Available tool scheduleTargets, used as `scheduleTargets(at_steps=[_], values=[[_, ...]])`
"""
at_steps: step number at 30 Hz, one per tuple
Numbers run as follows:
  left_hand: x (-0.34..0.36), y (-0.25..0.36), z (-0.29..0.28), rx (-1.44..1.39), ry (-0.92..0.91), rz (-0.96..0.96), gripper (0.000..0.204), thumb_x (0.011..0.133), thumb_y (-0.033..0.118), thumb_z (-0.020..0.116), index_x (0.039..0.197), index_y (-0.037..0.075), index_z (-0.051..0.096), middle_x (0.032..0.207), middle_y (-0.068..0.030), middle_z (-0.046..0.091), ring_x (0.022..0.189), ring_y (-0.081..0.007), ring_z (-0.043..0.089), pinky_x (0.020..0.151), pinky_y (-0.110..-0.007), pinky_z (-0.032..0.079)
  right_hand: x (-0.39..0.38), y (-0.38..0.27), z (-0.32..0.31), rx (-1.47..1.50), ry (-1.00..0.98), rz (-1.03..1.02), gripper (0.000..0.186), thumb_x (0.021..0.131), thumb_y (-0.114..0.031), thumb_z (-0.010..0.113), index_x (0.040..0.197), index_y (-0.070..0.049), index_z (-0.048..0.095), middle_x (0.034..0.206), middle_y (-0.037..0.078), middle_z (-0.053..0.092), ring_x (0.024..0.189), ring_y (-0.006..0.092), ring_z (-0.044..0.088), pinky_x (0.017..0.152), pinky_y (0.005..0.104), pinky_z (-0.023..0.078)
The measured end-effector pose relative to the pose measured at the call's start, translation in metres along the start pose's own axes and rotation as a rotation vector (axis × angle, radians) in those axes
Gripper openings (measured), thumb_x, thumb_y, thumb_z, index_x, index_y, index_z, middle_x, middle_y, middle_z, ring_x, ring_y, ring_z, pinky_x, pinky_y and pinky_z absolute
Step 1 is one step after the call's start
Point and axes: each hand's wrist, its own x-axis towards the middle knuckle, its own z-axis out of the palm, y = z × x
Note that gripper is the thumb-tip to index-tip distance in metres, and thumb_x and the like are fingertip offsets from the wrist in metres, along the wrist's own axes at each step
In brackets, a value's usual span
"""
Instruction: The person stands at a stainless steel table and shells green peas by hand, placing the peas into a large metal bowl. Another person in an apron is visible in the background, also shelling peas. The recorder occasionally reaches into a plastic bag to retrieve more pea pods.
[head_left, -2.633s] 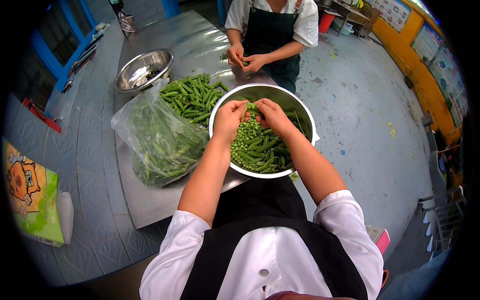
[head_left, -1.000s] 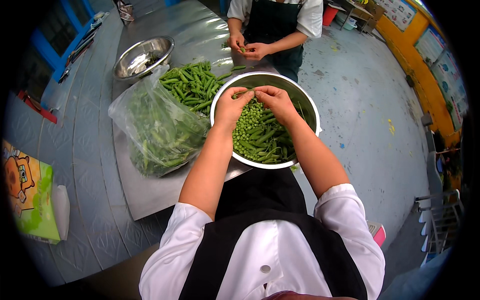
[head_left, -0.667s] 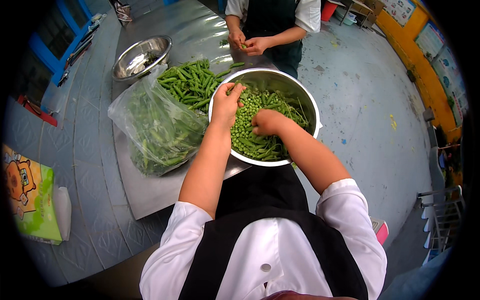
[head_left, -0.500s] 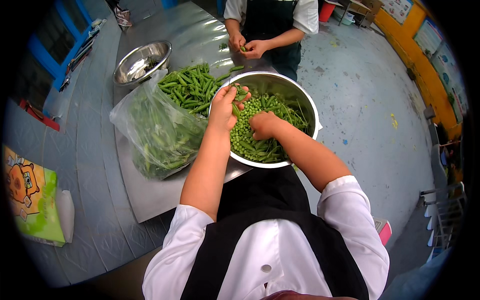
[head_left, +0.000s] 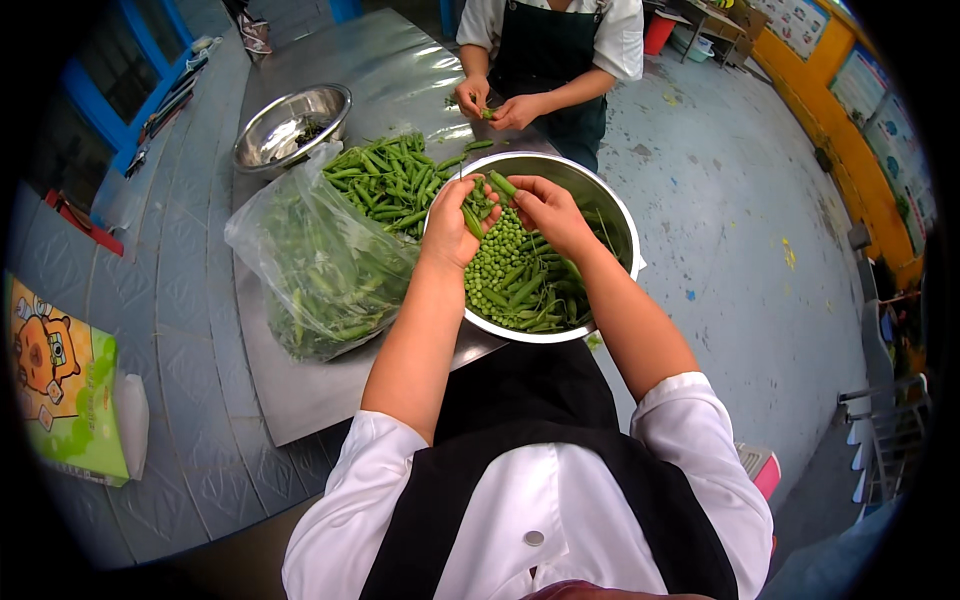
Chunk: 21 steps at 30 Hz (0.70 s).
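Over the left part of a large steel bowl (head_left: pixel 627 215), my left hand (head_left: pixel 455 225) is cupped around several green pea pods (head_left: pixel 474 212). My right hand (head_left: pixel 550 212) pinches a single pea pod (head_left: pixel 502 184) between thumb and fingers, close to the left hand. Below them the bowl holds loose shelled peas (head_left: pixel 490 262) on its left side and whole pods and shells (head_left: pixel 535 295) on its right. A heap of unopened pods (head_left: pixel 385 180) lies on the metal table just left of the bowl.
A clear plastic bag (head_left: pixel 320 265) full of pods sits on the metal table (head_left: pixel 290 400). Behind it stands a smaller steel bowl (head_left: pixel 285 125) with dark bits inside. Across the table, a person's hands (head_left: pixel 500 110) handle a pod. A colourful box (head_left: pixel 65 380) is at far left.
My right hand has risen out of the bowl's contents to beside my left hand, with a pod now in its fingers. The left hand stays nearly in place.
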Motion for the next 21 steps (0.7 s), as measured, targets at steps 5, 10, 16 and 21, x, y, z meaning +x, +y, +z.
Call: scheduleTargets(at_steps=[5, 10, 16, 21], values=[[-0.003, -0.002, 0.002, 0.163, 0.039, -0.036, 0.018, 0.083, 0.023, 0.059, 0.091, 0.006, 0.056, 0.078, -0.0034, 0.053, 0.067, -0.012, 0.051, 0.056, -0.024, 0.044, -0.003, -0.002, 0.003, 0.055, -0.032, -0.077, 0.027, 0.09, -0.014, 0.05, 0.112, 0.0, 0.051, 0.08, 0.003, 0.057, 0.061, 0.005, 0.048, 0.053, 0.0185, 0.04], [-0.002, -0.006, 0.0, 0.241, 0.064, 0.018, 0.021, 0.081, 0.023, 0.065, 0.091, 0.006, 0.058, 0.074, -0.0005, 0.052, 0.065, -0.0093, 0.048, 0.051, -0.022, 0.04, -0.006, 0.002, 0.003, -0.222, -0.094, -0.181, 0.029, 0.088, -0.013, 0.052, 0.115, -0.003, 0.052, 0.08, 0.001, 0.058, 0.063, 0.0054, 0.049, 0.055, 0.0203, 0.042], [-0.001, -0.006, -0.001, 0.216, 0.068, 0.035, 0.021, 0.082, 0.022, 0.064, 0.09, 0.004, 0.058, 0.074, -0.0012, 0.055, 0.063, -0.009, 0.049, 0.052, -0.022, 0.04, -0.007, 0.005, 0.008, -0.56, 0.061, -0.442, 0.031, 0.084, -0.011, 0.058, 0.113, -0.004, 0.055, 0.081, 0.01, 0.061, 0.072, 0.0201, 0.059, 0.065, 0.0293, 0.047], [-0.006, -0.005, 0.008, 0.326, 0.097, 0.073, 0.019, 0.083, 0.02, 0.062, 0.089, 0.003, 0.057, 0.074, -0.002, 0.056, 0.063, -0.0092, 0.049, 0.053, -0.023, 0.04, -0.009, 0.006, 0.006, -0.779, 0.113, -0.608, 0.033, 0.082, -0.009, 0.059, 0.115, -0.006, 0.055, 0.077, 0.013, 0.058, 0.066, 0.0216, 0.056, 0.063, 0.0297, 0.045]])
